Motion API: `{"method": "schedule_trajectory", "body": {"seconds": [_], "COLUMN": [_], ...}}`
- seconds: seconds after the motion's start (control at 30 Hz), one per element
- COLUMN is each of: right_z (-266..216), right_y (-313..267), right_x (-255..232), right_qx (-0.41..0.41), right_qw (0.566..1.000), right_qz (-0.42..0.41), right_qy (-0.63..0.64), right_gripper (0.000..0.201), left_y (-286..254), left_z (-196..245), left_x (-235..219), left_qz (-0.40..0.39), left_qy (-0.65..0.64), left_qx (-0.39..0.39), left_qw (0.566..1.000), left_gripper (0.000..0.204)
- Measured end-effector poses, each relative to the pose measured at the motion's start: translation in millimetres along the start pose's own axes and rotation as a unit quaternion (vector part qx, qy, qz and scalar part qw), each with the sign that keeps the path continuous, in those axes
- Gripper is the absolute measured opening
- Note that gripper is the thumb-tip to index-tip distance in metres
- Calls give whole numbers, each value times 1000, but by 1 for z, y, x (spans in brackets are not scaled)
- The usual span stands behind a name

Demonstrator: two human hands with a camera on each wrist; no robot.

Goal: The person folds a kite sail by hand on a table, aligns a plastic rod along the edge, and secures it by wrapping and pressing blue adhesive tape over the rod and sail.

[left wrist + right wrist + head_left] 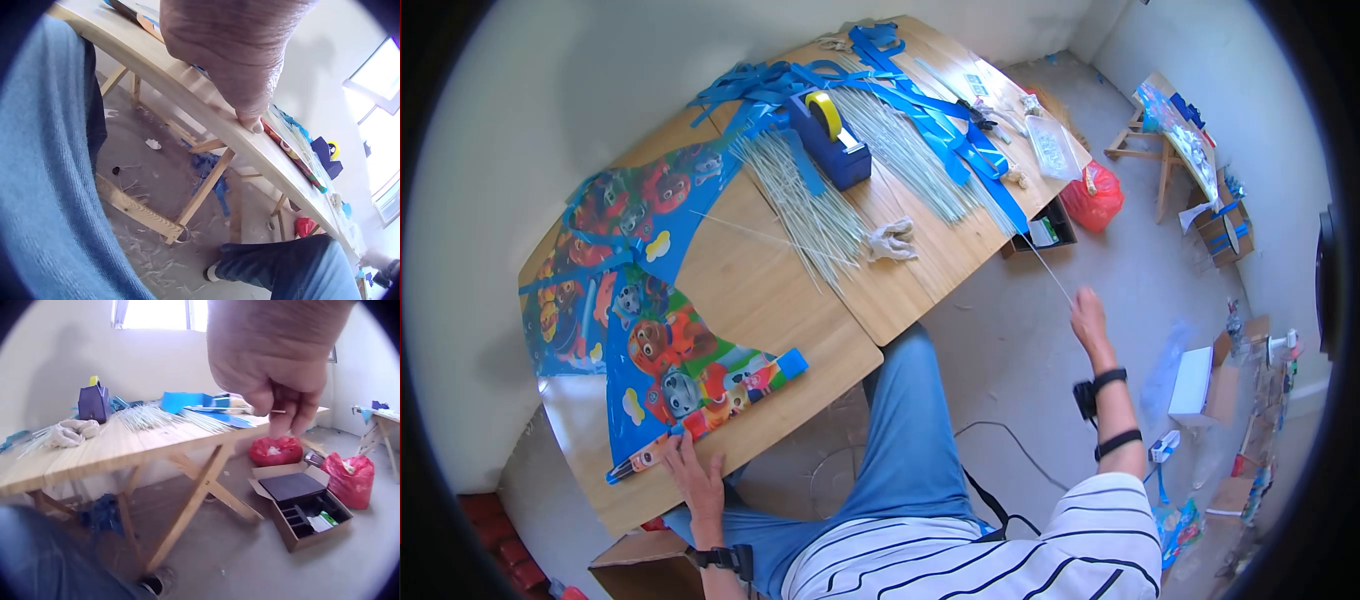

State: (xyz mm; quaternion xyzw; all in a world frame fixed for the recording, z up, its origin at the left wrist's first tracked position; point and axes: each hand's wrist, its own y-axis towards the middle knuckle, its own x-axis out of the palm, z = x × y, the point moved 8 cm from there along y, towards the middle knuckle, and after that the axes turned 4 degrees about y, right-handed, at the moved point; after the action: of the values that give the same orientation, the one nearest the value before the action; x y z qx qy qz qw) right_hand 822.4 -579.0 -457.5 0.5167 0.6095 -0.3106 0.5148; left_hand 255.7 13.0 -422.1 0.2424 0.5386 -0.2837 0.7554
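My right hand [1090,318] pinches the end of a thin pale stick [1052,272], out past the table's right corner; the stick points back toward the table. In the right wrist view a short tip of it shows beyond the curled fingers [304,415]. At the front left, my left hand [696,480] rests with spread fingers on the rolled lower edge [730,402] of a cartoon-printed plastic sheet [625,400]. That sheet covers the table's left end. In the left wrist view the colourful roll [290,152] runs along the table edge beyond the thumb.
Bundles of pale sticks [795,190], blue ribbon strips [775,80], a tape dispenser [830,140] and a crumpled glove [890,240] lie on the wooden table [800,375]. A clear plastic tray [1052,148] sits at its right end. Red bags [350,481] and an open carton [306,509] stand on the floor.
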Motion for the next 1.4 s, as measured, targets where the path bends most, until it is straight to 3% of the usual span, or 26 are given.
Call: {"method": "schedule_trajectory", "body": {"seconds": [0.03, 0.13, 0.2, 0.27, 0.33, 0.37, 0.43, 0.47, 0.53, 0.57, 0.6, 0.73, 0.8, 0.9, 0.93, 0.97, 1.0, 1.07, 1.1, 1.23, 1.3, 1.4], "right_z": [26, 37, -8, -29, -68, -100, -104, -94, -27, 27, 59, 131, 149, 86, 42, -15, -86, -256, -342, -564, -624, -664], "right_y": [-20, -51, -23, 20, 56, 60, 57, 45, -6, -40, -88, -263, -311, -278, -246, -212, -177, -137, -130, -155, -173, -201], "right_x": [-2, -9, -2, 43, 60, 46, 38, 31, 25, 20, 0, -71, -73, -59, -45, -31, -19, -7, -5, 44, 81, 125], "right_qx": [44, 209, 124, 73, 32, -34, 7, -9, 28, 87, 92, 194, 306, 319, 253, 186, 70, -54, -152, -310, -353, -375], "right_qw": [999, 951, 979, 977, 973, 977, 968, 975, 966, 978, 983, 971, 918, 907, 917, 920, 940, 927, 910, 819, 798, 771], "right_qz": [-31, -157, -131, -118, -1, 72, 21, 29, -3, -8, 29, 66, 97, 67, 46, 25, -34, -119, -130, -241, -265, -271], "right_qy": [-3, 165, 95, 160, 230, 196, 250, 219, 256, 189, 154, 127, 232, 266, 305, 343, 332, 351, 364, 419, 410, 438], "right_gripper": [13, 30, 46, 45, 41, 31, 20, 16, 15, 16, 19, 15, 11, 17, 18, 19, 22, 22, 18, 14, 13, 15], "left_y": [0, 0, -1, -1, -1, 0, -2, -2, -2, -1, -1, -2, 1, 0, 0, 0, 0, 0, 0, -3, -3, -4], "left_z": [0, 1, 1, 2, 3, 4, 2, 0, -1, -2, -5, -6, -5, -4, -6, -7, -7, -7, -7, -10, -11, -12], "left_x": [0, 0, -1, -2, -3, -3, -2, -1, 0, 3, 4, 1, 0, -2, 1, 2, 1, 0, -1, 2, 2, 3], "left_qz": [0, 2, 5, 3, 6, 9, 25, 38, 40, 37, 36, 52, 60, 65, 68, 72, 73, 76, 79, 112, 129, 129], "left_qy": [1, 4, 9, 11, 13, 14, 23, 31, 23, 13, 4, -27, -41, -52, -48, -44, -45, -50, -51, -55, -59, -79], "left_qx": [3, 11, 14, 11, 14, 18, 33, 44, 36, 28, 20, 7, 11, 9, 7, 6, 7, 6, 7, 13, 15, 6], "left_qw": [1000, 1000, 1000, 1000, 1000, 1000, 999, 998, 998, 999, 999, 998, 997, 996, 996, 996, 996, 996, 996, 992, 990, 989], "left_gripper": [63, 63, 63, 65, 66, 66, 66, 66, 66, 67, 67, 68, 68, 68, 68, 68, 68, 68, 69, 70, 70, 71]}}
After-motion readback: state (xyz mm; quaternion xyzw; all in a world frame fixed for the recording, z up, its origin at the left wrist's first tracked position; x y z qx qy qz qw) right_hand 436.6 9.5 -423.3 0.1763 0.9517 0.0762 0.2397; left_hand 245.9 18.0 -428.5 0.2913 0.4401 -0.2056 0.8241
